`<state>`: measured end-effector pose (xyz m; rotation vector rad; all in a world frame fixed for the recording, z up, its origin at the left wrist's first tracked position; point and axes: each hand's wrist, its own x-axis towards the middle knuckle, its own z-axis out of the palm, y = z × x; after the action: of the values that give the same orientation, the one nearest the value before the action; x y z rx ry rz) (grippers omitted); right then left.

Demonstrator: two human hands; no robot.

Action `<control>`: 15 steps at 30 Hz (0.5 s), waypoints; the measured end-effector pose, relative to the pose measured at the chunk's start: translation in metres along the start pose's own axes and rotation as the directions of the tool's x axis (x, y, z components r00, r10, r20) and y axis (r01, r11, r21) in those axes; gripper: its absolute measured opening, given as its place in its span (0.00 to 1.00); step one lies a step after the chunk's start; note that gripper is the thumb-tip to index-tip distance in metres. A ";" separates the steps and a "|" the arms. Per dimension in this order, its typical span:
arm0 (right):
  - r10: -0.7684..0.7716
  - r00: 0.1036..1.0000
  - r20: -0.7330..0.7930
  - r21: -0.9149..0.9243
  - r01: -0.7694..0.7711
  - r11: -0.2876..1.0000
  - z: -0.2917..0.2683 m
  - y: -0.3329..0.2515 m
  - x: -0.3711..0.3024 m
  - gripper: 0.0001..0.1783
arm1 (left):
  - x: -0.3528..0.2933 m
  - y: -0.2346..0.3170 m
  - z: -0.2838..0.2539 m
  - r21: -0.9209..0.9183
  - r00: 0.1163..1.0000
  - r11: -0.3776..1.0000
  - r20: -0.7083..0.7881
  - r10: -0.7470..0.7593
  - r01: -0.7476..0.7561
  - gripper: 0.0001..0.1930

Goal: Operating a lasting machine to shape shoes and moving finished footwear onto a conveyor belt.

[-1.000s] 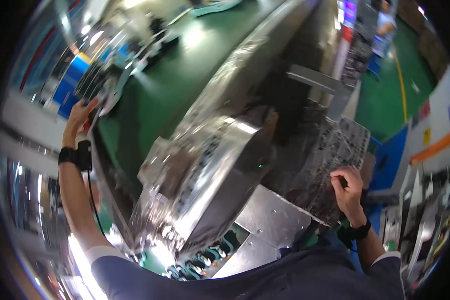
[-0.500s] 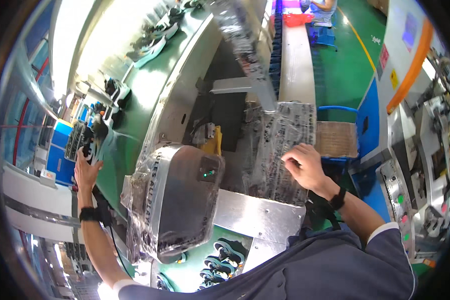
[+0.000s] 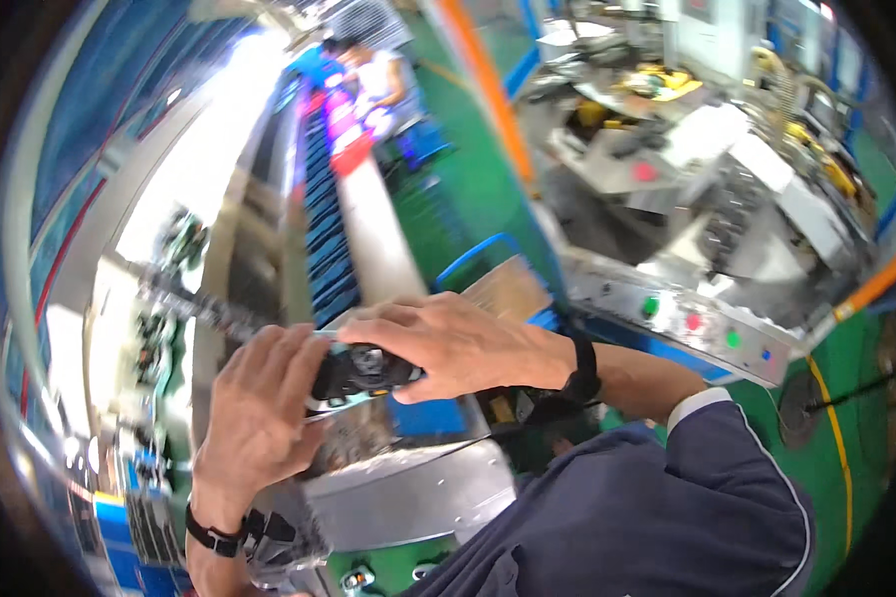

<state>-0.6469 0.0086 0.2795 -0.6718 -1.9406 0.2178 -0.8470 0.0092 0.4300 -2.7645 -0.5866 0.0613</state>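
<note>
A dark shoe (image 3: 366, 370) with a pale blue sole edge is between my two hands, in front of my body. My left hand (image 3: 261, 410) wraps its left end, fingers bent over the top. My right hand (image 3: 453, 346) grips the other end, with the thumb below and fingers across the upper side. Much of the shoe is hidden by the fingers. Beneath it lies the plastic-wrapped surface of the workstation, beside a curved metal ledge (image 3: 408, 502).
Several shoes (image 3: 154, 348) sit along the line at left. A control panel (image 3: 707, 323) with coloured buttons fronts a machine at right, beside an orange post (image 3: 488, 95). A blue-framed chair (image 3: 513, 291) stands ahead. Another person (image 3: 380, 85) sits farther off.
My view has swung to the right. My left hand has come from the shoes on the green belt to my front, and both hands now hold a shoe.
</note>
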 end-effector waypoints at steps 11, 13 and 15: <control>0.749 0.359 -0.556 0.422 -0.655 0.627 -0.200 -0.033 -0.253 0.37 | 0.294 0.163 0.114 -0.942 0.948 0.148 -0.313 -0.053 -0.302 0.32; 0.736 0.206 -0.645 0.484 -0.635 0.602 -0.233 -0.040 -0.287 0.38 | 0.346 0.220 0.141 -0.989 0.990 -0.069 -0.137 0.038 -0.134 0.27; 0.659 0.065 -0.749 0.474 -0.643 0.602 -0.259 -0.044 -0.327 0.35 | 0.386 0.288 0.141 -0.949 0.988 -0.305 -0.119 0.104 -0.082 0.25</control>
<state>-0.3312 -0.2421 0.1637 -1.3240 -0.4315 0.3409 -0.3965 -0.0435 0.2146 -4.5598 -0.4042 -0.8537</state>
